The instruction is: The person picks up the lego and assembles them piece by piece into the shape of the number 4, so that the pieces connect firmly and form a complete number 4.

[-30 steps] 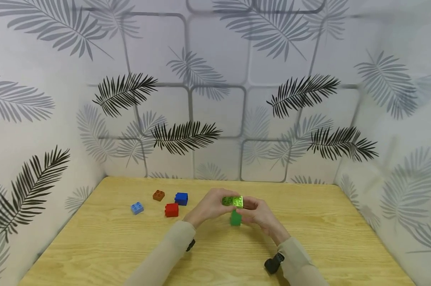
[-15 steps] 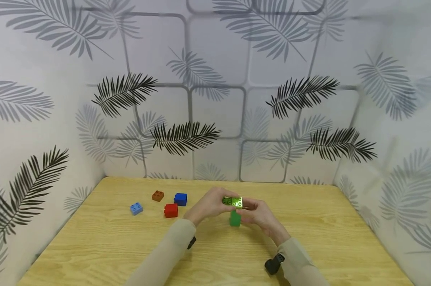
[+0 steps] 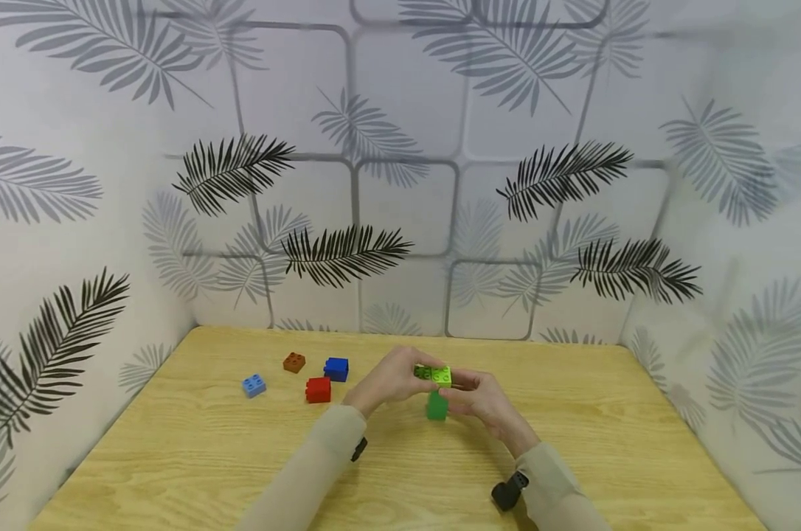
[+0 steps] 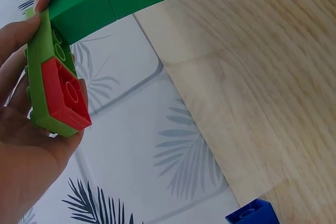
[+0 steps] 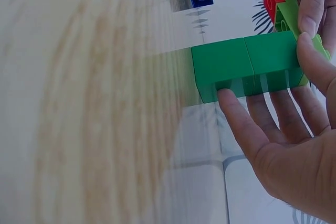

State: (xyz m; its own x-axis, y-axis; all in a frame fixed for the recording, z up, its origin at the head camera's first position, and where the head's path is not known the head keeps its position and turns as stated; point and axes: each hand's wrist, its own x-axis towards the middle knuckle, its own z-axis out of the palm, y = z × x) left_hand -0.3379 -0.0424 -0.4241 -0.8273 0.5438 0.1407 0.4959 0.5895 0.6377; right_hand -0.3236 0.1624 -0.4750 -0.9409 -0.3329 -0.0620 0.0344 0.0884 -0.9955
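In the head view my left hand pinches a long lime-green toy building brick between thumb and fingers. A red brick is fixed under the end of it nearer my left palm, as the left wrist view shows. My right hand holds two dark green bricks joined as an upright column, thumb on one side and fingers on the other. The column's top meets the underside of the lime brick's other end; whether they are pressed fully together cannot be told. My right thumb reaches the lime brick's edge.
Left of my hands, several loose bricks lie on the wooden table: a red one, a blue one, an orange-brown one and a light blue one. A leaf-patterned wall rises behind the table.
Both hands keep nearly the same place and the same hold on the bricks. The loose bricks have not moved.
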